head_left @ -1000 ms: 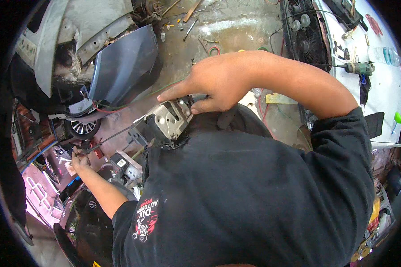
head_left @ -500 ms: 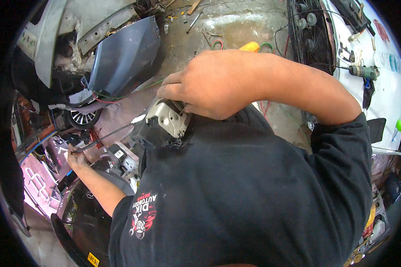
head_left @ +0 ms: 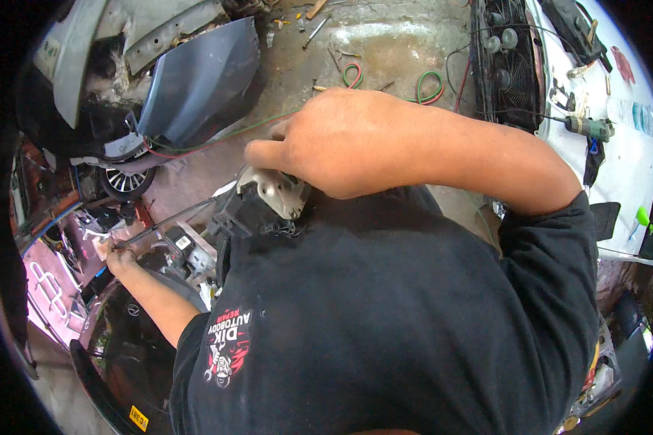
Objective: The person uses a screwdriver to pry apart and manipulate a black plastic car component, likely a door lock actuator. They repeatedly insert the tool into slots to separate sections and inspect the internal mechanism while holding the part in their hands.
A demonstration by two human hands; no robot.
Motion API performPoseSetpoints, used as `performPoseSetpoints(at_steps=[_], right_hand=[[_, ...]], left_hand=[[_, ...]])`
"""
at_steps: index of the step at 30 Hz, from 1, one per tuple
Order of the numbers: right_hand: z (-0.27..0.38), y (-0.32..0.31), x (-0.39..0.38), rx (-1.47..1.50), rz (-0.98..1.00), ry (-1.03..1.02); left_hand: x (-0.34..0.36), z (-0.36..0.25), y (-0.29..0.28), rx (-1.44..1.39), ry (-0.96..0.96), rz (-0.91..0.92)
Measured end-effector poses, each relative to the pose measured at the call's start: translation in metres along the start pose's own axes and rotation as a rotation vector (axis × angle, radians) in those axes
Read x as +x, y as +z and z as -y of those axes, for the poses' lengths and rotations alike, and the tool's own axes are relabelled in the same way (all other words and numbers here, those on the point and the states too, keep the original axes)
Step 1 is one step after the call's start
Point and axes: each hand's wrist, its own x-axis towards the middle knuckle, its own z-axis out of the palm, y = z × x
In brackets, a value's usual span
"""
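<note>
My right hand (head_left: 326,141) is bent over a car door latch (head_left: 272,190), close against the front of my black shirt. The latch has a silver metal plate and a black plastic housing (head_left: 243,216). My fingers close on its upper edge, and their tips are partly hidden by the hand. From the latch a dark cable (head_left: 170,219) with a whitish piece near it runs down to the left. My left hand (head_left: 119,257), far out to the left, has its fingers closed around the other end of that cable. A small pale piece shows beside those fingers.
A grey-blue body panel (head_left: 199,83) stands at the upper left above a wheel (head_left: 129,183). Red and green hoses (head_left: 428,87) cross the floor. At the right, a radiator fan (head_left: 511,72) sits beside a white surface (head_left: 624,159) holding a drill (head_left: 590,128).
My right hand has shifted a little on the latch, and its finger pose differs. More of the black housing shows. A yellow object beyond the hand is no longer visible. The left hand stays on the cable.
</note>
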Motion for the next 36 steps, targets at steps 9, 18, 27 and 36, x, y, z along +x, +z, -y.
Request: performPoseSetpoints(at_steps=[9, 18, 27, 36], right_hand=[[-0.006, 0.005, 0.001, -0.022, -0.003, -0.017], [-0.008, 0.002, -0.016, 0.118, -0.040, 0.059], [-0.024, 0.019, -0.021, 0.339, -0.192, 0.088], [-0.037, 0.039, -0.022, 0.479, -0.212, -0.077]], left_hand=[[-0.002, 0.024, 0.023, -0.049, 0.008, 0.176], [-0.016, 0.035, 0.048, -0.121, 0.003, 0.234], [-0.010, 0.036, 0.050, -0.196, -0.113, 0.270], [-0.020, 0.057, 0.044, -0.231, -0.056, 0.375]])
